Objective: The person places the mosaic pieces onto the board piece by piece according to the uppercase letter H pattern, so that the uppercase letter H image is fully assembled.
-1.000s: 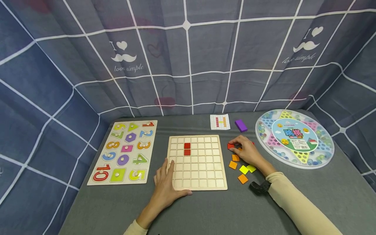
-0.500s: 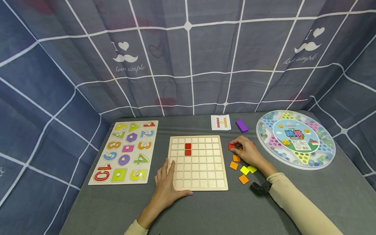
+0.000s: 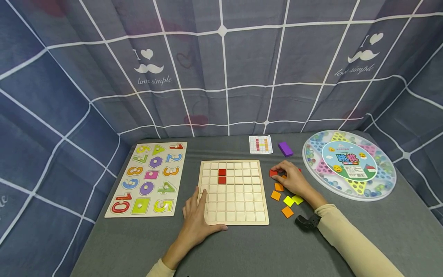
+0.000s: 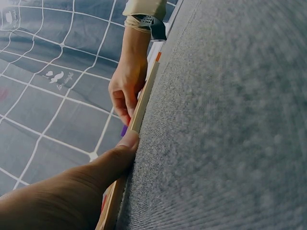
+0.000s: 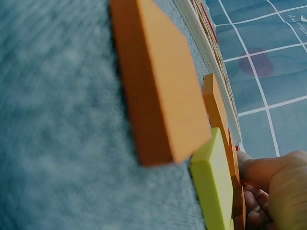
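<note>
A wooden grid board lies in the middle of the table in the head view, with two red square tiles set one above the other in its upper left part. Along the board's left side and near corner rests my left hand, fingers extended. Its thumb touches the near edge in the left wrist view. To the board's right, my right hand pinches a red tile between thumb and fingertips, low over the table. The hand partly hides more red and orange tiles.
Loose orange tiles and yellow tiles lie nearer me. Behind them are a purple block and a small pattern card. A number puzzle board lies left, a round Chinese checkers box right. Curtains stand behind.
Both hands keep their places and the tiles stay where they were. Only the head view shifts very slightly.
</note>
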A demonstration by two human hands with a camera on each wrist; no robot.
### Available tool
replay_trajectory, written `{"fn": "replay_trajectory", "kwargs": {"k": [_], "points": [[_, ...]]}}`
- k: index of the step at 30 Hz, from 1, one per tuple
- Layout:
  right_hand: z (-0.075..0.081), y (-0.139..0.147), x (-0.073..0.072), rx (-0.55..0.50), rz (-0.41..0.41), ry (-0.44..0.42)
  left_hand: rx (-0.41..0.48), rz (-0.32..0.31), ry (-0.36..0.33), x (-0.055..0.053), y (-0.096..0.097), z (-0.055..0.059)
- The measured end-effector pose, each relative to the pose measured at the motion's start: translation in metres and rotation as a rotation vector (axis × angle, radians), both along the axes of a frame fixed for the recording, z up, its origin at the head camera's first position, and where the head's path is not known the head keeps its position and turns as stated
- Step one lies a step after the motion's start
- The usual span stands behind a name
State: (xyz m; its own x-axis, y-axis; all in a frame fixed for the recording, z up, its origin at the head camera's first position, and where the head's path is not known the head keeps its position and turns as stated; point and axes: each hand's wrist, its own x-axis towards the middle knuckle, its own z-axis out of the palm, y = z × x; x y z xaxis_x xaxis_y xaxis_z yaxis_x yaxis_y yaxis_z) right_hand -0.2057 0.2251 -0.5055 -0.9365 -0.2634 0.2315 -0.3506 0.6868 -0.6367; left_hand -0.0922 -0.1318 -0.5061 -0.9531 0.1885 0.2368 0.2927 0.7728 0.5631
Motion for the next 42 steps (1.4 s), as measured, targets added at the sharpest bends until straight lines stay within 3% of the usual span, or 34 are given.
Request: {"fn": "replay_trajectory", "kwargs": {"k": [14, 36, 42], "points": [[0.002, 0.0, 0.001, 0.0, 0.011, -0.003, -0.004, -0.002, 0.043, 0.002, -0.001, 0.0], [0.005, -0.004, 0.002, 0.04, 0.05, 0.018, 0.002, 0.009, 0.001, 0.003, -0.001, 0.001], [0.016, -0.016, 0.003, 0.023, 0.075, 0.066, 0.001, 0.005, 0.006, 0.002, 0.0, 0.001]]}}
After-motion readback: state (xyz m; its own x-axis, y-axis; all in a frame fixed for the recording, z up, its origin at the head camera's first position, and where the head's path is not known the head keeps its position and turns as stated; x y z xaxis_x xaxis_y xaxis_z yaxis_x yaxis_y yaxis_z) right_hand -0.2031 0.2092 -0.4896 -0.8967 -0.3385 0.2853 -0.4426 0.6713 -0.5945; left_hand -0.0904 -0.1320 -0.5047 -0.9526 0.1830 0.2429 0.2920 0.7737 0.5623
